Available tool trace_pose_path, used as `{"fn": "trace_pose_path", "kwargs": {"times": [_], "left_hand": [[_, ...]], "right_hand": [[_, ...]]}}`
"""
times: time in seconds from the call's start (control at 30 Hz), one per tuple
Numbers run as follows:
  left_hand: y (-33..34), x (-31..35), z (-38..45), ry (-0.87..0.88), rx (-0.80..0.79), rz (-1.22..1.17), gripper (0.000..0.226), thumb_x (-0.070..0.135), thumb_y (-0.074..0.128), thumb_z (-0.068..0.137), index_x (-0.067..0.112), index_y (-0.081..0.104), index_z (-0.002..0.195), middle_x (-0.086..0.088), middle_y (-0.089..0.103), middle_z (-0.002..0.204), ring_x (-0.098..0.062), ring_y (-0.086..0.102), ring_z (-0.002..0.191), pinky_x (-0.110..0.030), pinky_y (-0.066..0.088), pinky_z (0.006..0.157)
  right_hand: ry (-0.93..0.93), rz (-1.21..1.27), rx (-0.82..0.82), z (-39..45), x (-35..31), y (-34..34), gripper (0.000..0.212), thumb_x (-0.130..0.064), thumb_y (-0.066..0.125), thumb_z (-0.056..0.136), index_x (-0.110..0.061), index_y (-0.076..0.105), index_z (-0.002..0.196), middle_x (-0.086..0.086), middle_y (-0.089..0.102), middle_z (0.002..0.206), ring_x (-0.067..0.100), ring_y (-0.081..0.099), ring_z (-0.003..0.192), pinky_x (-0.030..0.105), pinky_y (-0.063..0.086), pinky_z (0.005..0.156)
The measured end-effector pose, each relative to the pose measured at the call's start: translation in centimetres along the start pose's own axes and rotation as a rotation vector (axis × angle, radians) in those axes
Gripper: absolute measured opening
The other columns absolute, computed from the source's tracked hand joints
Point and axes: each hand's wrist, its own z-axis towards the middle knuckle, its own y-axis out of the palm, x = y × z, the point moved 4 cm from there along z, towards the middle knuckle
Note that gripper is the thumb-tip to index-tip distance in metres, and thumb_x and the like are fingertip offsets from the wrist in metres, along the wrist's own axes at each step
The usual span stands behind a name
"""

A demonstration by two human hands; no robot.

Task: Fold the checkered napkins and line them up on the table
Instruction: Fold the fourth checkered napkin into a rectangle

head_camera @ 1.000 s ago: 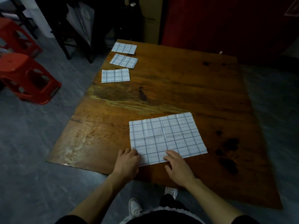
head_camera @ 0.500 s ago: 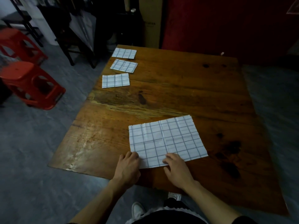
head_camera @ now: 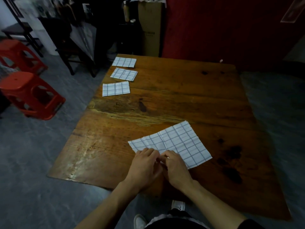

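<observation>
Folding napkin four, I judge: left hand (head_camera: 145,164) and right hand (head_camera: 175,166) seemingly pinch the near corner of the white blue-checked cloth napkin (head_camera: 178,142) at the worn wooden table (head_camera: 181,96)'s near edge, next lifting it across, then joining three folded checked napkins (head_camera: 124,74).

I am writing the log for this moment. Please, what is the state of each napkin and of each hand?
Large napkin: spread flat, near edge lifted.
Three small napkins: folded, lined up along the table left edge.
Left hand: pinches the large napkin's near edge.
Right hand: pinches the same edge.
</observation>
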Motion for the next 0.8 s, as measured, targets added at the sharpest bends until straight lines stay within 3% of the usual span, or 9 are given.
{"fn": "trace_pose_path", "kwargs": {"times": [0.17,0.27,0.43,0.57,0.73,0.8], "left_hand": [[-0.4,-0.4,0.2,0.038,-0.048,-0.048,0.039,0.052,0.055,0.082,0.033,0.054,0.116,0.015,0.058,0.114,-0.004,0.047,0.106,-0.025,0.034,0.090],[-0.3,-2.7,0.5,0.009,-0.072,0.033,0.045,0.047,0.066,0.077,0.033,0.055,0.119,0.011,0.058,0.121,-0.013,0.049,0.115,-0.032,0.034,0.091],[0.4,-5.1,1.7,0.029,-0.091,0.031,0.027,0.036,0.065,0.083,0.035,0.058,0.109,0.011,0.054,0.118,-0.013,0.047,0.112,-0.034,0.036,0.090],[0.9,-3.3,2.8,0.079,-0.081,-0.027,0.011,0.031,0.063,0.087,0.036,0.060,0.095,0.014,0.057,0.103,-0.012,0.051,0.102,-0.033,0.034,0.083],[0.2,0.2,2.9,0.085,0.026,-0.177,0.016,0.026,0.066,0.085,0.038,0.059,0.093,0.019,0.056,0.096,-0.004,0.054,0.093,-0.037,0.048,0.079],[-0.1,1.8,2.7,0.087,0.054,-0.231,0.019,0.022,0.071,0.084,0.037,0.060,0.091,0.019,0.058,0.092,0.000,0.055,0.087,-0.033,0.051,0.073]], "right_hand": [[0.032,0.068,-0.026,-0.4,1.2,-2.6,0.021,-0.027,0.051,0.097,-0.024,0.067,0.110,-0.010,0.055,0.105,0.004,0.047,0.098,0.024,0.045,0.087],[0.063,0.100,0.007,-1.4,1.6,-5.1,0.019,-0.028,0.057,0.095,-0.025,0.068,0.110,-0.014,0.053,0.105,0.003,0.047,0.101,0.025,0.045,0.088],[0.183,0.124,0.118,-4.5,2.6,-9.0,0.022,-0.016,0.064,0.091,-0.020,0.069,0.112,-0.013,0.054,0.111,0.003,0.048,0.109,0.024,0.047,0.093],[0.223,0.062,0.212,-7.6,3.8,-12.1,0.025,-0.011,0.068,0.087,-0.020,0.071,0.111,-0.011,0.056,0.110,0.005,0.051,0.110,0.023,0.046,0.094],[0.244,-0.027,0.260,-10.4,6.0,-14.8,0.017,-0.020,0.068,0.087,-0.019,0.071,0.104,-0.014,0.055,0.103,0.002,0.050,0.104,0.026,0.050,0.089],[0.259,0.010,0.269,-11.3,7.2,-15.6,0.017,-0.022,0.067,0.088,-0.020,0.071,0.104,-0.015,0.056,0.101,0.001,0.053,0.101,0.027,0.051,0.086]]}}
